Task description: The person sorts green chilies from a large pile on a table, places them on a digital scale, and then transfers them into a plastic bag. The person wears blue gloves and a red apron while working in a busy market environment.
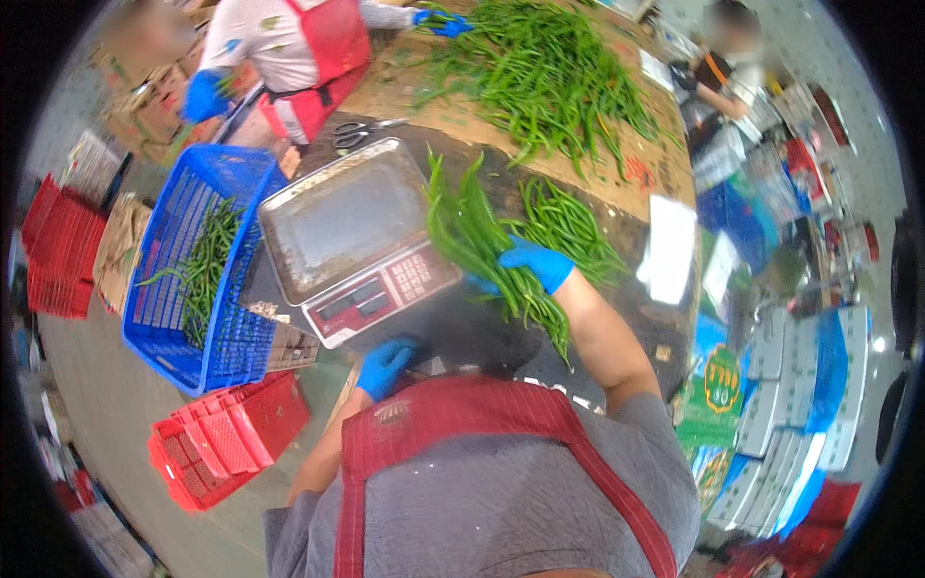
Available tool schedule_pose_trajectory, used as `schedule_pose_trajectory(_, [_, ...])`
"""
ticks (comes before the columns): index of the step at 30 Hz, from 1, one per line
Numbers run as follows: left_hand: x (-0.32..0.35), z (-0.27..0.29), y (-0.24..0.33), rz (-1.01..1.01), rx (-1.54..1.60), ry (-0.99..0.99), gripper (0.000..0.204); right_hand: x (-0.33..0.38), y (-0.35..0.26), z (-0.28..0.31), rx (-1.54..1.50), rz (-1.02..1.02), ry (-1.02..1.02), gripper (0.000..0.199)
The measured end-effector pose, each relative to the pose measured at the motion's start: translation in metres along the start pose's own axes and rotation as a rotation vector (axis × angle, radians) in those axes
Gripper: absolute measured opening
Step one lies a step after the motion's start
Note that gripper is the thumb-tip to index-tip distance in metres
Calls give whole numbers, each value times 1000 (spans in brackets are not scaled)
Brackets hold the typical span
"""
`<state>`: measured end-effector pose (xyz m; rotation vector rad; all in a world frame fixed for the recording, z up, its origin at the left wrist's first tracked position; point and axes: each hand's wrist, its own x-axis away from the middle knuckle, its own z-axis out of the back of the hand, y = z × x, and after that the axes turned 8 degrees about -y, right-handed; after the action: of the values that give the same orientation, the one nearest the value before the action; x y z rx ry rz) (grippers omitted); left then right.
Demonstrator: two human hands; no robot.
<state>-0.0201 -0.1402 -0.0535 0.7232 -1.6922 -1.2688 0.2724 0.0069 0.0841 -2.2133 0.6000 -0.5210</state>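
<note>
My right hand (536,262), in a blue glove, is closed around a bunch of long green chili peppers (470,217) just right of the scale. The bunch slants from the scale's right edge down toward me. My left hand (387,368), also gloved in blue, rests at the near table edge below the scale, fingers stretched out and holding nothing. The digital scale (342,223) has a bare metal tray and a red and white panel facing me. Beyond my right hand lies a smaller pile of green chili peppers (568,226) on the dark tabletop.
A big heap of chili peppers (540,77) covers the cardboard on the far table. Left of the scale stands a blue crate (154,318) with some peppers; red crates (236,433) are below it. Scissors (361,132) lie behind the scale. A co-worker's gloved hand (443,22) touches the heap.
</note>
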Motion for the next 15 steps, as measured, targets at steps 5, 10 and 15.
schedule_pose_trajectory(5, [6, 21, -11, -59, -104, 85, 25, -78, -32, 14, 593, -169, -177, 70])
schedule_pose_trajectory(10, [2, 32, -26, -110, -70, 216, 29, -172, -47, 2, 1331, -135, -257, 72])
schedule_pose_trajectory(15, [-6, 35, 0, -68, -151, 189, 27, -226, -8, 10, 1960, 7, -171, 82])
